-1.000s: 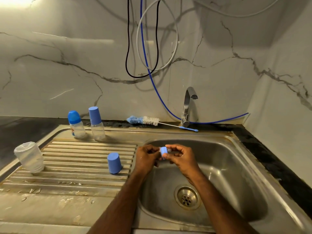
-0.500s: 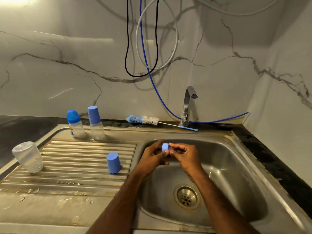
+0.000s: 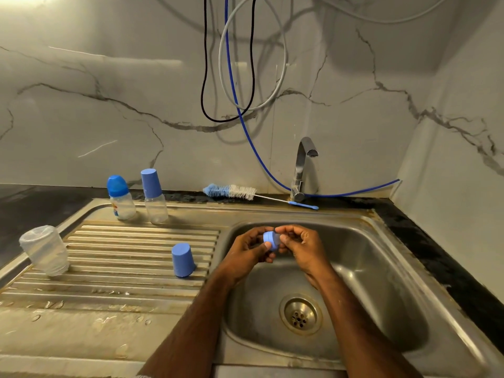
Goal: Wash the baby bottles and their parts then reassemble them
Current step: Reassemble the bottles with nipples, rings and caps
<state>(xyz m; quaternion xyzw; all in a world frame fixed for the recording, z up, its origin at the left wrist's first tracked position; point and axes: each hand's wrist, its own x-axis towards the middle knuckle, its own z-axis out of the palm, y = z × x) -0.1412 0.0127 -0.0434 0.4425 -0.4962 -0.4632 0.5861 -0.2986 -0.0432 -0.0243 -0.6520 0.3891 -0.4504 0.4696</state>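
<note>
Both hands have lifted slightly toward the back of the basin over the last second, and the small blue collar ring (image 3: 270, 239) has turned between them — its open side now faces more to the right. Left hand (image 3: 249, 248) pinches the ring, thumb on its front face and fingers curled behind; right hand (image 3: 298, 245) closes its fingertips on the ring's other end, perhaps working a teat into it, though no teat can be made out. Reads as a reassembly step rather than washing: tap (image 3: 305, 170) is dry, no water running. Ring is matte moulded plastic, short and cylindrical, held above the sink (image 3: 381, 282) — brushed steel, scuffed, round perforated drain below. On the ribbed drainboard (image 3: 122, 268), streaked and beaded with drops: a loose blue cap (image 3: 182, 260), tapered, mouth down; an uncapped clear bottle (image 3: 45, 249), cloudy, inverted. Two capped bottles (image 3: 136, 196) stand at the back edge. Bottle brush (image 3: 231, 190) lies behind them on the counter, with blue and white bristles on a wire stem.
</note>
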